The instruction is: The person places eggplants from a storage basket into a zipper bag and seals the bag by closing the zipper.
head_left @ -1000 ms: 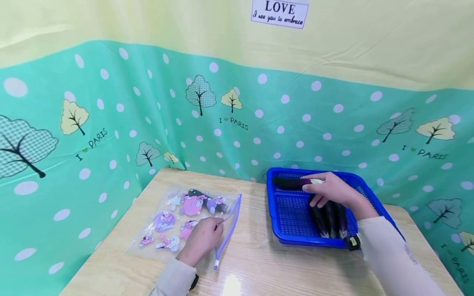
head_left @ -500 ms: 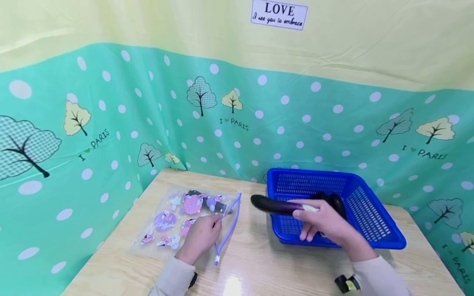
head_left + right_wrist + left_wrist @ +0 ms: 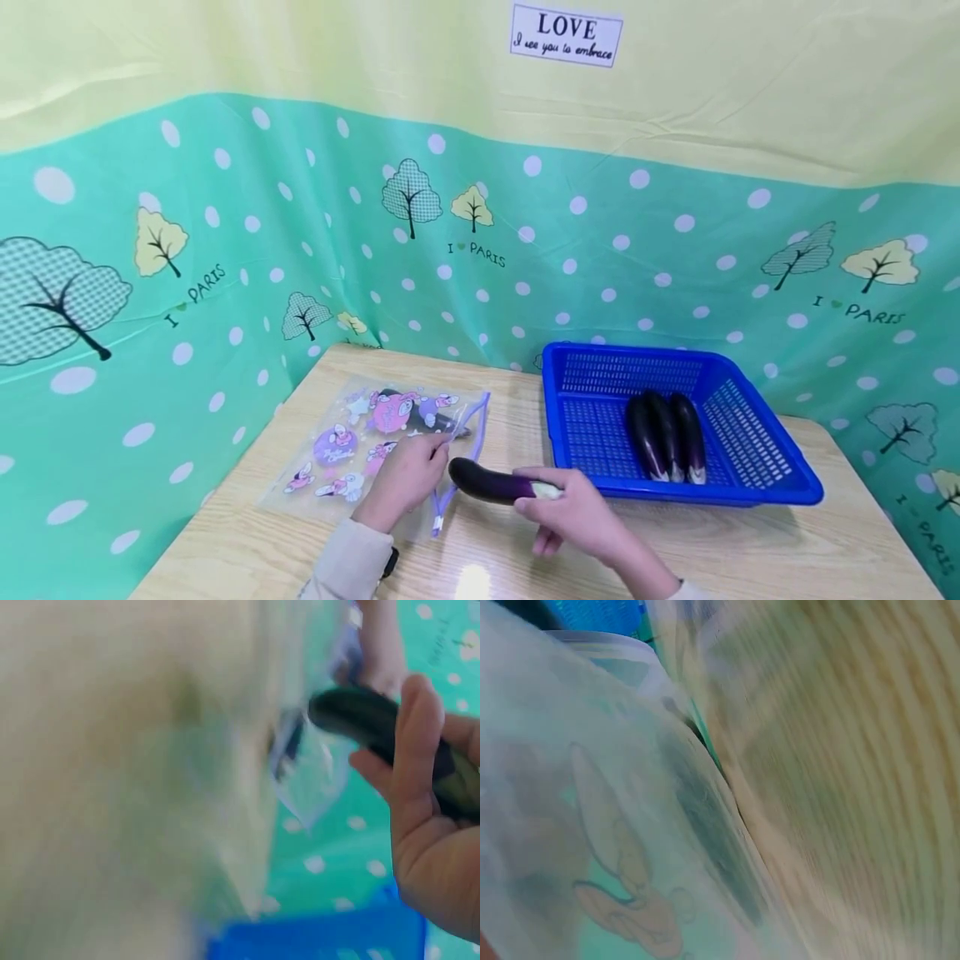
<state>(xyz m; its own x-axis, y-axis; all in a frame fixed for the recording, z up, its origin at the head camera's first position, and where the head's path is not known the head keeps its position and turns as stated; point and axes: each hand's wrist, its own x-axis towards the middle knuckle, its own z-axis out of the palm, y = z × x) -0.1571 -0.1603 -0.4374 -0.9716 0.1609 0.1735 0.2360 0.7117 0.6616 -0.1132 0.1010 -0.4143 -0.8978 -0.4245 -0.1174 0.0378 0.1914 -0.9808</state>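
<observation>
My right hand (image 3: 573, 512) grips a dark purple eggplant (image 3: 491, 483) by its pale stem end, over the table in front of the basket. The eggplant's rounded tip points left, right by the mouth of a clear printed zip bag (image 3: 337, 450). With thumb and fingers my left hand (image 3: 412, 475) pinches the upper layer of that bag near its purple zip edge. Inside the bag lies another eggplant (image 3: 420, 412), partly covered by the bag's prints. In the right wrist view the held eggplant (image 3: 360, 716) extends from between thumb and fingers towards the bag mouth.
A blue plastic basket (image 3: 592, 487) stands at the right of the wooden table (image 3: 517, 575), with several eggplants (image 3: 663, 437) side by side in it. A green and yellow printed curtain (image 3: 570, 250) hangs behind and along the left side.
My right hand has lifted the eggplant out of the basket and carried it left and nearer, to the bag mouth. My left hand still pinches the bag edge, almost unmoved.
</observation>
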